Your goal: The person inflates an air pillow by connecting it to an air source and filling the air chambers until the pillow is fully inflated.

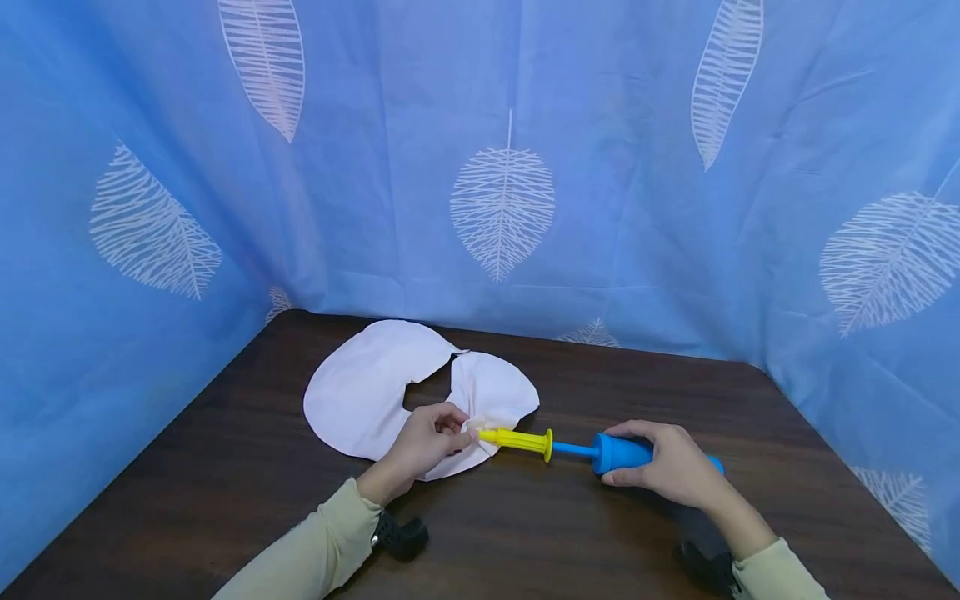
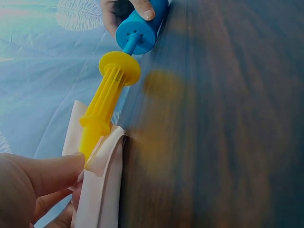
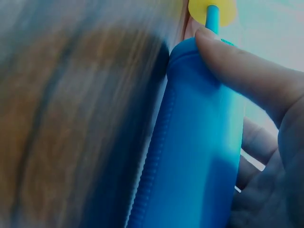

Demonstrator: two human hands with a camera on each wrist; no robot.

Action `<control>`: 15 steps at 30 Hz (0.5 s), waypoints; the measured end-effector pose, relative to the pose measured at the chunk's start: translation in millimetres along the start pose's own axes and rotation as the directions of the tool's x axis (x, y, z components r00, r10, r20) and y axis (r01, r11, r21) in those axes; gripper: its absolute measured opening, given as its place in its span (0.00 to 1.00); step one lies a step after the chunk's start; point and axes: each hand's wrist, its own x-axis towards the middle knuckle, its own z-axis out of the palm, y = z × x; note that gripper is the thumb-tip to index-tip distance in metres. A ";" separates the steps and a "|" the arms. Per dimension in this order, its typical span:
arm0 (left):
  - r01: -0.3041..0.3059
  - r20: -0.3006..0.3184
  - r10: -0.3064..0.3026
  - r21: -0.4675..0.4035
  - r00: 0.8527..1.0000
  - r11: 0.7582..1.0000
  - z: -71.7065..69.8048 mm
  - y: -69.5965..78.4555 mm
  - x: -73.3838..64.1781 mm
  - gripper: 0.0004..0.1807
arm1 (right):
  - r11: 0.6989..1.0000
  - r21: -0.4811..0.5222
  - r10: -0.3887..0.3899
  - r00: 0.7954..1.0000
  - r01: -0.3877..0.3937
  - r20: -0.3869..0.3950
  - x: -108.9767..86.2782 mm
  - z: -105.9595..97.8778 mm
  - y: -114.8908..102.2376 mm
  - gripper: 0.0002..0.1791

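Observation:
A white inflatable neck pillow (image 1: 360, 392), partly flat and creased, lies on the table with its opening in the middle. At its near right edge my left hand (image 1: 420, 442) pinches the valve area around the tip of a yellow nozzle (image 1: 517, 441). In the left wrist view the nozzle's narrow end (image 2: 92, 142) meets the pillow right at the thumb. My right hand (image 1: 675, 462) grips the blue barrel of a hand pump (image 1: 621, 454), thumb near its front end. A stretch of blue rod (image 3: 212, 19) shows between barrel and yellow flange.
The dark wood table (image 1: 540, 533) runs back to a blue curtain (image 1: 615, 208) with white leaf prints, which encloses it on the left, back and right. Black wrist devices (image 1: 403, 537) sit under both forearms, close above the tabletop.

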 end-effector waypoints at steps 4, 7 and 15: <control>0.005 0.004 -0.005 0.004 1.000 1.000 1.8 -6.2 -4.2 0.05 | 0.999 0.033 0.000 0.999 -0.001 0.038 -2.8 1.7 5.4 0.37; 0.006 0.000 -0.006 0.003 1.000 1.000 2.4 -7.8 -4.1 0.05 | 0.999 0.049 -0.002 0.998 0.000 0.056 -4.3 -3.3 9.2 0.37; -0.011 -0.008 0.011 -0.002 1.000 1.000 -0.7 -3.6 0.0 0.05 | 1.000 0.016 -0.017 0.998 0.016 0.063 -3.9 -15.2 15.9 0.35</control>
